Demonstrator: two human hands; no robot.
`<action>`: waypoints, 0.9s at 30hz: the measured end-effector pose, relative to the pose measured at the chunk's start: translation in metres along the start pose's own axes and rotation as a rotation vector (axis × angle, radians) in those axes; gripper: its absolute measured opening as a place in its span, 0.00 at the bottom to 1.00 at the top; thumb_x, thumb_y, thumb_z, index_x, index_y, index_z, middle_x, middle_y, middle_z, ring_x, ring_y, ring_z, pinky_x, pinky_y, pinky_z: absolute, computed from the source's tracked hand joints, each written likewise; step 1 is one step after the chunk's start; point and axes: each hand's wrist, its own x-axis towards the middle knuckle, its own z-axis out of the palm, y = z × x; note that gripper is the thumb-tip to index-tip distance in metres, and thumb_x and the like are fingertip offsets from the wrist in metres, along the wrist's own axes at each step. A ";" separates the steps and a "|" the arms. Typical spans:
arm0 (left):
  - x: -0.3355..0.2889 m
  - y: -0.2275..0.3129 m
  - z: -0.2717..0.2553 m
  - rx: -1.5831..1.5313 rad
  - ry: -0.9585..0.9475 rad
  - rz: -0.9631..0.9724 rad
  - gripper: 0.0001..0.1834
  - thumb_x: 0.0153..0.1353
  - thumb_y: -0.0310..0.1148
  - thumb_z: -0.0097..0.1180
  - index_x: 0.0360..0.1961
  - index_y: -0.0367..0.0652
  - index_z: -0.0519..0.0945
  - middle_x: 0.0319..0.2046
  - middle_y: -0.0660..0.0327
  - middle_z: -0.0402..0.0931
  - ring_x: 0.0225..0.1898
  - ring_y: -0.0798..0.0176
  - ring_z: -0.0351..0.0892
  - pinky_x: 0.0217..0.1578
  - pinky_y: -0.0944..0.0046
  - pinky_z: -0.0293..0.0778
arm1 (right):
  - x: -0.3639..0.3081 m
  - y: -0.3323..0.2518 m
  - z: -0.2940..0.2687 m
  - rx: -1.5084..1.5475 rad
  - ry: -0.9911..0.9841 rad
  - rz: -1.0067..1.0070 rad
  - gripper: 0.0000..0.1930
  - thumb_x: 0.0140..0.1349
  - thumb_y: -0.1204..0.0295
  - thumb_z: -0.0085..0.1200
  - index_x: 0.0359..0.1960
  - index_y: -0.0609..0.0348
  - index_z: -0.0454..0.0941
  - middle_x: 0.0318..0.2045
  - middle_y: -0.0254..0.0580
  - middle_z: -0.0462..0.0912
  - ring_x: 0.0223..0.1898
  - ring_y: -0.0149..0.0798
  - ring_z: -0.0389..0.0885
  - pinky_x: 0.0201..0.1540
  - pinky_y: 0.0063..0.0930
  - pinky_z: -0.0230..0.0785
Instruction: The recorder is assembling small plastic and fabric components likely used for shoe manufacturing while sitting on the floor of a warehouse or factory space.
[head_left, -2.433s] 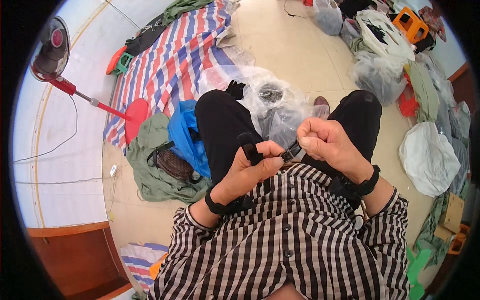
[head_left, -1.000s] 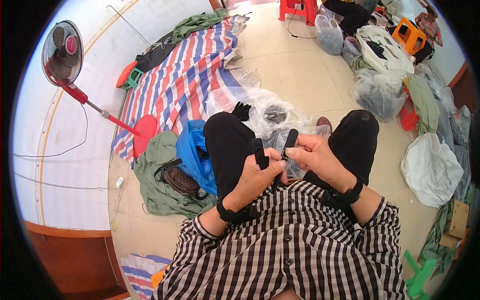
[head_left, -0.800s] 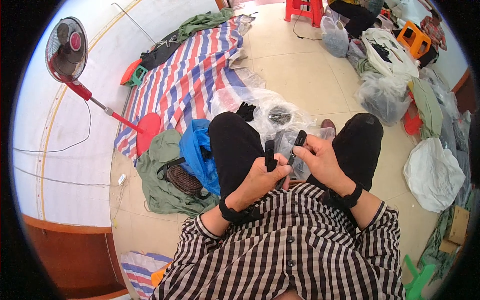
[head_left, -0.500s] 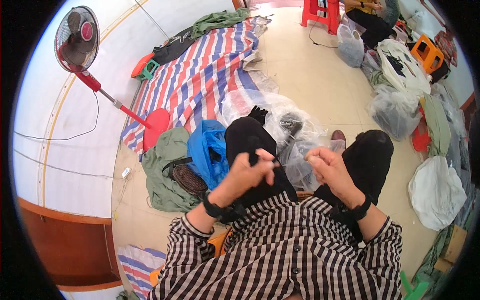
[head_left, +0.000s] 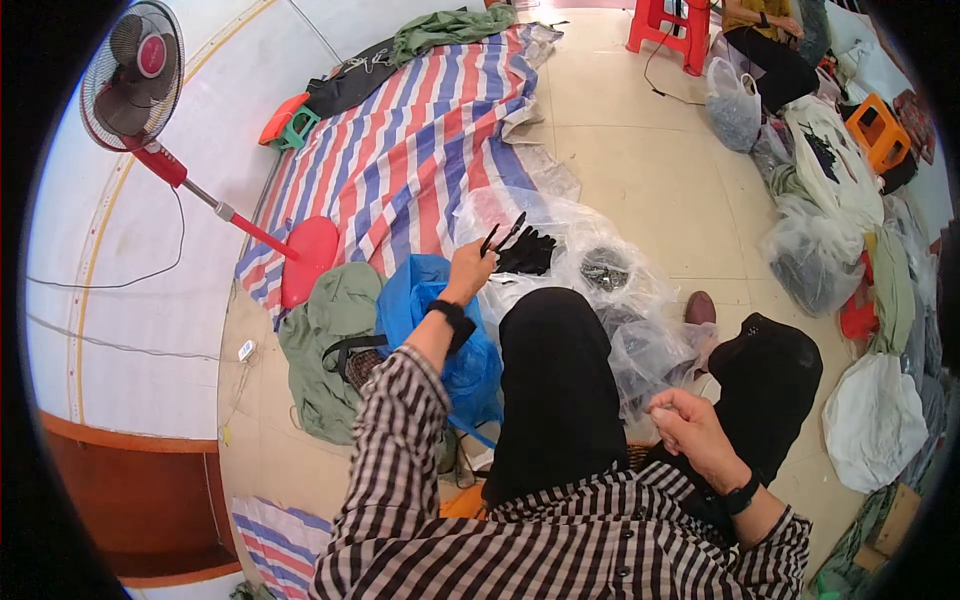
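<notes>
My left hand (head_left: 470, 272) reaches forward past my left knee, closed on slim black pieces (head_left: 514, 229) that stick out beyond the fingers; I cannot tell their kind. Just beside it a pile of similar black pieces (head_left: 527, 253) lies on a clear plastic sheet (head_left: 570, 214). Close above my right thigh, my right hand (head_left: 692, 430) is closed with thumb and fingertips pinched together. Whatever it may hold is too small to make out. A clear bag (head_left: 604, 268) with small dark items rests on the plastic beyond my knees.
A blue plastic bag (head_left: 412, 290) and green cloth (head_left: 330, 330) lie at my left, near a standing fan (head_left: 135, 75). Striped sheeting (head_left: 400, 140) covers the floor behind. At right are filled bags (head_left: 815, 255), an orange stool (head_left: 880, 135) and another seated person (head_left: 765, 55).
My left hand has moved forward and left from above my lap to the black pile, and black pieces now show in it. My right hand has shifted slightly lower and right, still pinched.
</notes>
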 end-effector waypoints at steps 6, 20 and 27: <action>0.011 -0.034 0.065 0.245 0.064 -0.156 0.16 0.51 0.28 0.46 0.43 0.46 0.75 0.33 0.44 0.77 0.37 0.40 0.75 0.39 0.46 0.69 | 0.000 -0.001 -0.003 0.024 0.047 0.037 0.05 0.61 0.74 0.48 0.36 0.60 0.73 0.17 0.25 0.68 0.16 0.18 0.61 0.17 0.12 0.55; -0.118 0.095 -0.071 -1.252 -0.194 -0.393 0.15 0.63 0.30 0.43 0.48 0.33 0.67 0.32 0.54 0.76 0.18 0.71 0.69 0.12 0.74 0.60 | 0.008 -0.007 0.005 0.318 -0.215 0.000 0.08 0.65 0.77 0.36 0.42 0.62 0.68 0.35 0.41 0.75 0.33 0.29 0.75 0.37 0.23 0.72; -0.179 0.207 -0.090 -1.312 -0.461 -0.135 0.16 0.64 0.36 0.44 0.46 0.34 0.68 0.36 0.48 0.77 0.21 0.65 0.76 0.20 0.73 0.72 | -0.033 -0.017 0.013 0.263 -0.347 -0.109 0.08 0.65 0.76 0.38 0.41 0.63 0.69 0.32 0.40 0.75 0.29 0.28 0.75 0.33 0.21 0.72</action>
